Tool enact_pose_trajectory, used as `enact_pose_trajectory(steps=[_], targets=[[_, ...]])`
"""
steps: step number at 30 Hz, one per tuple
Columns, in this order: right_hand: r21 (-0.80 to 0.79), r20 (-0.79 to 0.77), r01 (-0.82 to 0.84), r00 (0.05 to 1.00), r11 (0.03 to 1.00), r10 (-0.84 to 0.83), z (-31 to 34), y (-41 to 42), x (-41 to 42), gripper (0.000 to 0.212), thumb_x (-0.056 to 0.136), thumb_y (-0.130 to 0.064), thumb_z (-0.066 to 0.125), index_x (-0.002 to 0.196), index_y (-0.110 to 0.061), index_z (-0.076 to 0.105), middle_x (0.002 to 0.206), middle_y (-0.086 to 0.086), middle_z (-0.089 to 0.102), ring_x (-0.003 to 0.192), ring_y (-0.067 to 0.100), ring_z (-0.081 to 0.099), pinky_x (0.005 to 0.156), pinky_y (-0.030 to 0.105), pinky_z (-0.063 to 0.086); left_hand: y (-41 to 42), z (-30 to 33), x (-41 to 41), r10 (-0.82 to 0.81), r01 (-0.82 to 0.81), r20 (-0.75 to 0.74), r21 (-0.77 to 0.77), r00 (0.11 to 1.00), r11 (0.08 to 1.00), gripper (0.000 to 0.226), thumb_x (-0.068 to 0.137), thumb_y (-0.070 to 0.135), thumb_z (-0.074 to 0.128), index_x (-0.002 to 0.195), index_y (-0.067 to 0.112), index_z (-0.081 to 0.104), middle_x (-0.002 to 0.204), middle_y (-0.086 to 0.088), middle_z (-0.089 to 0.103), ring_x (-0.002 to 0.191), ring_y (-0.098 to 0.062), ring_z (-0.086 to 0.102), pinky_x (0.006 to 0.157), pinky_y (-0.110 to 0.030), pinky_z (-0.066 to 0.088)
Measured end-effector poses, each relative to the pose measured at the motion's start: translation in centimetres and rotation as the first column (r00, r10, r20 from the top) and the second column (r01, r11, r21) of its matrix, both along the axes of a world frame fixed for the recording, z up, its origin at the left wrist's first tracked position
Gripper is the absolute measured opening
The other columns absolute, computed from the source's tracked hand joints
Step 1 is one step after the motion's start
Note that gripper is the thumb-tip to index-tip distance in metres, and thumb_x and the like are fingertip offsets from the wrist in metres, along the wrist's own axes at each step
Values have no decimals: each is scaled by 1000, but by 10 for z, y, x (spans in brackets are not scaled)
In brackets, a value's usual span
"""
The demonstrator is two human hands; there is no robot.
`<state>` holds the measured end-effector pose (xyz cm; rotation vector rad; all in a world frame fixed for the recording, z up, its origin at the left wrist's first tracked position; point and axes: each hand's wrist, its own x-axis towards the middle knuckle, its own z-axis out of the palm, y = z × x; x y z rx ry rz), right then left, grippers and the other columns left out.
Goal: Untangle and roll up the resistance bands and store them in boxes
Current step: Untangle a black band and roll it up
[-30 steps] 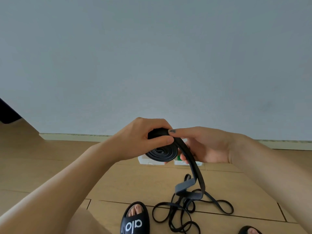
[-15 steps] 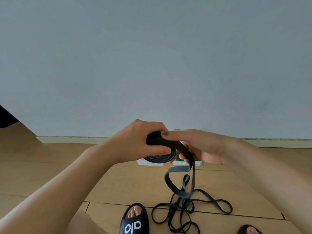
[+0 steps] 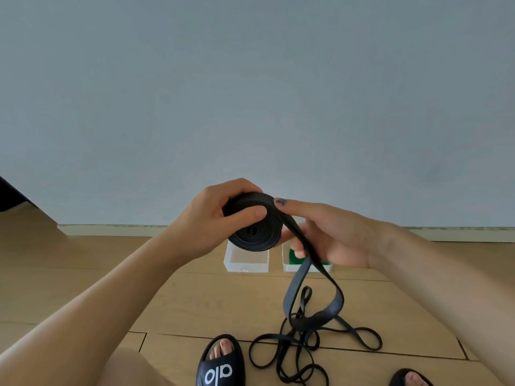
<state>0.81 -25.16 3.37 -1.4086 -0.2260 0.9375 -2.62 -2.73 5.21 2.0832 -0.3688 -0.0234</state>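
While both hands work above the floor: a half-wound black band sits between them
Left hand [image 3: 211, 221]: fingers curled over the top of the rolled coil [image 3: 252, 229], thumb pressed on its near face; it grips the coil, held above the clear box
Right hand [image 3: 331, 235]: thumb laid along the black resistance band [image 3: 315, 274] where it leaves the coil, fingers curled beneath it; it pinches the strap just right of the coil
Band tail: hangs from the right hand in a loose loop, dropping toward the floor right of the clear box
Tangled thin bands [image 3: 303, 349]: black loops heaped on the wooden floor [image 3: 83, 260], nearer the person than the clear box
Clear box [image 3: 246, 259]: on the floor by the wall's skirting, under the coil
Second box [image 3: 289, 260]: just right of the clear box; something green inside, partly hidden by the right hand
Black slide sandal [image 3: 220, 366]: white lettering, toes showing; well in front of the clear box, left of the tangle
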Motion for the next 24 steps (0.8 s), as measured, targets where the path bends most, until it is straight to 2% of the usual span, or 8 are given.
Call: enact_pose_trajectory(steps=[2,5,10,12,15,18,21,24], targets=[[87,-28,-23,999,996,26,0,2,-3,43,101,-50,53,128,-19,65,100,8,72,58,9,57,67,32,33,-1,-1,0,0,-1,-22,-60,1000,998,11,93,25,68,104,24,70,94,0,73,89,-16,69,75,-25,55],[100,-4,2,1000,995,-2,-1,6,-4,37,98,-50,56,114,-20,69,87,0,69,57,12,47,65,31,33,1,2,0,-11,9,-30,-49,1000,999,12,93,24,69,105,22,70,95,-1,73,89,-18,70,76,-27,56],[-81,126,43,991,996,-32,-15,16,-5,74,81,-68,74,115,-2,69,81,0,60,62,12,46,63,28,39,0,4,-2,-126,110,28,335,992,936,10,92,32,70,102,32,69,90,8,72,87,-14,70,74,-36,56],[-146,183,67,982,987,-39,-17,15,-4,79,75,-75,75,102,-2,66,83,5,57,63,14,47,65,29,41,-1,4,-1,-153,120,51,400,987,909,11,92,37,69,102,33,69,88,10,72,85,-12,69,73,-36,54],[-227,248,66,969,972,-8,-19,16,-5,68,77,-73,75,89,-10,55,79,7,53,62,15,51,68,31,46,-3,2,-1,-185,140,46,484,982,864,15,89,44,69,100,33,68,84,10,71,78,-12,66,70,-36,53],[-219,217,-4,975,976,53,-15,19,-8,64,82,-73,69,99,-12,60,82,7,51,64,13,50,73,34,45,-3,-1,0,-196,140,67,481,978,865,11,94,42,66,96,31,67,80,9,69,77,-12,67,66,-33,53],[-109,49,-121,991,987,127,-6,12,-7,52,96,-60,59,116,-12,65,88,1,67,69,11,58,70,28,44,-2,-1,-1,-181,133,84,404,980,905,4,97,34,66,95,31,66,79,12,68,77,-8,66,64,-20,50],[-20,-32,-204,979,979,203,-7,6,-5,64,97,-59,62,140,-13,57,120,25,68,89,30,56,67,29,43,-2,3,-2,-161,135,54,327,986,935,4,96,32,67,99,30,69,86,12,71,85,-7,69,70,-23,55]])
